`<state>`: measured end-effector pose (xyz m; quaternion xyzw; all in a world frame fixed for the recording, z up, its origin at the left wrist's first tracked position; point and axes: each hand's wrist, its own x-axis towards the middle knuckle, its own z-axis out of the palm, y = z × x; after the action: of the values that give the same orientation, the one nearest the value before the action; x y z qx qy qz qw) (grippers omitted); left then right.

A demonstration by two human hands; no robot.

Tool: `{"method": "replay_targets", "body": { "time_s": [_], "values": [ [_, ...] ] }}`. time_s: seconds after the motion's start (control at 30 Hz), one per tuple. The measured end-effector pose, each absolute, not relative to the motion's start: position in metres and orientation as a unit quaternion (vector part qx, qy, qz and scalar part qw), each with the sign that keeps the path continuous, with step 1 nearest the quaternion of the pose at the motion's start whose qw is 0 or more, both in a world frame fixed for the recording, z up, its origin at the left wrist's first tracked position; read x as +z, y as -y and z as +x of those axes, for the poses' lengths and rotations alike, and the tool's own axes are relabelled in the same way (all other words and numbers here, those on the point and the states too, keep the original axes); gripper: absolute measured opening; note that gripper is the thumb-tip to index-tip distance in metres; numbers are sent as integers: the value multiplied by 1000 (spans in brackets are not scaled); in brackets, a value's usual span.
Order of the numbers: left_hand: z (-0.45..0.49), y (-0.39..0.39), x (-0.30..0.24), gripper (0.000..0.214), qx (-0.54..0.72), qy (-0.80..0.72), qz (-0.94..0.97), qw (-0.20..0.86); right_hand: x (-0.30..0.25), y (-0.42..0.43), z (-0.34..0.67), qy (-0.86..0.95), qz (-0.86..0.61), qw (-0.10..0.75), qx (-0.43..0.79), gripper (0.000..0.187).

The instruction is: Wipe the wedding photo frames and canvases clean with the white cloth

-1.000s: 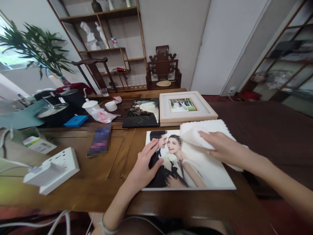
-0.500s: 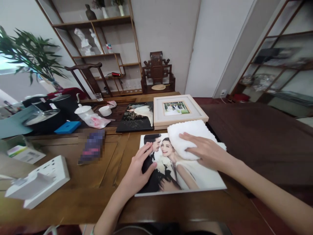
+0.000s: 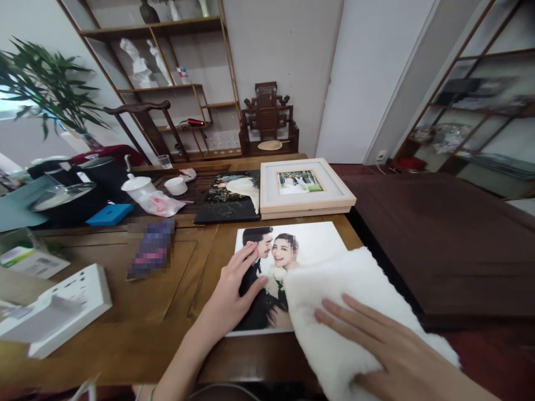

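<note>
Your left hand (image 3: 232, 291) lies spread on the photo panel (image 3: 314, 243), apparently bracing it, while your right hand (image 3: 378, 341), also spread, covers the overlapping white cloth (image 3: 310, 303).

Wooden table (image 3: 137, 320) (brown, glossy): portrait panel (image 3: 273, 268), framed picture (image 3: 301, 182), dark photo (image 3: 225, 210), power strip (image 3: 90, 295).

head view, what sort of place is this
Probably a sitting or tea room: it has a carved wooden chair, a display shelf bearing white figurines, and a small white cup.
</note>
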<state>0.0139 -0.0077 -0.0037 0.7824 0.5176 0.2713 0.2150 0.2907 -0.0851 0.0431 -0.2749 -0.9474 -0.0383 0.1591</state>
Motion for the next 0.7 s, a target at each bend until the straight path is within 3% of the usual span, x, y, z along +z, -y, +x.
{"method": "replay_targets", "body": {
  "time_s": [0.1, 0.27, 0.47, 0.7],
  "values": [
    [13, 7, -1, 51, 262, -517, 783, 227, 35, 81, 294, 940, -289, 177, -29, 22],
    [13, 9, 3, 51, 242, -515, 788, 234, 23, 27, 298, 923, -341, 181, 5, 38],
    [13, 10, 1, 52, 243, -522, 783, 235, 24, -35, 293, 917, -362, 165, -13, 38],
    [14, 9, 1, 51, 255, -525, 778, 233, 25, 9, 292, 932, -335, 136, 5, 41]
  ]
}}
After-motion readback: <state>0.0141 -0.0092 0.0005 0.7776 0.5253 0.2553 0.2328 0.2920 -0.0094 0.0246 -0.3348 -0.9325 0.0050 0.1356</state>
